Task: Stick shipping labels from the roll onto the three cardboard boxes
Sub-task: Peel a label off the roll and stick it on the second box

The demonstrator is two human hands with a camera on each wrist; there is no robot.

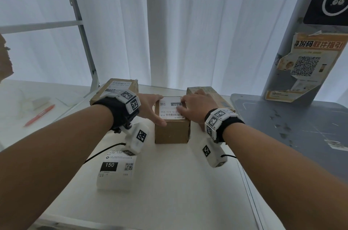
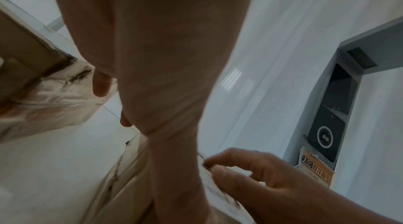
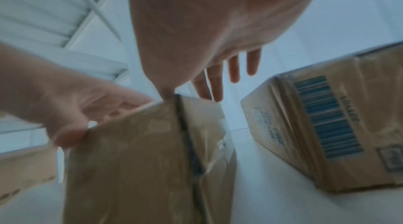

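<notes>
Three cardboard boxes stand at the far end of the white table (image 1: 169, 192). The middle box (image 1: 171, 131) (image 3: 130, 167) carries a white shipping label (image 1: 167, 110) on its top. My right hand (image 1: 195, 107) (image 2: 261, 176) presses flat on that label with its fingers spread. My left hand (image 1: 150, 109) (image 3: 65, 103) rests along the box's left top edge, thumb at the near corner. The left box (image 1: 105, 91) (image 2: 32, 81) has a label on top. The right box (image 1: 205, 90) (image 3: 327, 133) lies partly behind my right hand. The label roll (image 1: 114, 173) lies near me, under my left forearm.
A red pen (image 1: 40, 115) lies on the white surface at the left. A grey pillar with an orange poster (image 1: 308, 64) stands on a grey platform (image 1: 291, 126) at the right. A metal shelf frame (image 1: 84, 41) and white curtains close off the back.
</notes>
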